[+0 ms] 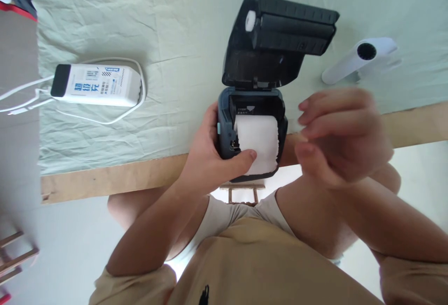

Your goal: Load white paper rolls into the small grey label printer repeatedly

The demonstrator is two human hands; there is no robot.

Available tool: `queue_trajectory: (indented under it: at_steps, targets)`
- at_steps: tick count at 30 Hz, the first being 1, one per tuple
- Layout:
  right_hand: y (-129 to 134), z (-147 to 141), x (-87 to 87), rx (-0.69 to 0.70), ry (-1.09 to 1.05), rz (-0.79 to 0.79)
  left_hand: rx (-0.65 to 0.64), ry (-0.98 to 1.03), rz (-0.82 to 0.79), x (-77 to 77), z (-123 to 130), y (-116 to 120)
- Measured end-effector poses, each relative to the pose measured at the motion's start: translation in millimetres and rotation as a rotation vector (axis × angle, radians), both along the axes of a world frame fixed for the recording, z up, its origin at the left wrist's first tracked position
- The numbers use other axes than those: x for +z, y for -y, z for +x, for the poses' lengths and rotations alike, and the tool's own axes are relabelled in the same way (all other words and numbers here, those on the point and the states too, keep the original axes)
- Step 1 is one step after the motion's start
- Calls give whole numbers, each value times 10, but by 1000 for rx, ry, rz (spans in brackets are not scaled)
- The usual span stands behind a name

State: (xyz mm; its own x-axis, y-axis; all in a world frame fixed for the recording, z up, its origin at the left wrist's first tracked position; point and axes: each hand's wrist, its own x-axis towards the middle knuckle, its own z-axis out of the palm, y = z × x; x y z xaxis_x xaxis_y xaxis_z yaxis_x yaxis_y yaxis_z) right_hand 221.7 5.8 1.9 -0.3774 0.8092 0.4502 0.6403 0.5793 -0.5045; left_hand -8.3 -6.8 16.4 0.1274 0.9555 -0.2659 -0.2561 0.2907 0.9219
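Observation:
My left hand [213, 151] is wrapped round the side of a small dark portable label printer [227, 123], its thumb on the white paper roll [261, 139] inside. The printer's black lid [259, 64] is swung up and away from me, showing a dark roller and a white knob. To the right of the printer, apart from it, my right hand [343, 132] hovers with its fingers loosely curled and slightly apart. Motion blurs this hand, and I make out nothing in it.
A white power bank [100, 84] with a white cable [128, 117] looped round it lies at left. On the right is a white paper roll with a black core [367, 52]. Pale green cloth [168, 29] covers the table, whose wooden edge [115, 179] runs above my legs.

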Motion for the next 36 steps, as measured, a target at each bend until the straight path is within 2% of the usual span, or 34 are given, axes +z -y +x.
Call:
queue_trajectory:
  at_steps: [6,10,13,19,22,30,36]
  targets:
    - [-208,-99,-6,-84,-169,-48,-70,30,152,-145,-108,-10]
    - [-318,-117,-82,34,-503,45,-101,-28,223,-289,-121,-68]
    - [-304,-98,-120,67,-656,-4,-97,-71,226,-329,-111,-99]
    - [-216,-63,-67,177,-439,-332,-129,70,205,-298,-116,-63]
    - [-225,-66,-67,240,-429,-438,-142,128,154,-284,-119,-33]
    - [-278,-58,-162,270,-462,-473,-93,149,45,-194,-54,-13]
    - [-242,-72,-108,193,-436,-478,59,317,5,-209,40,7]
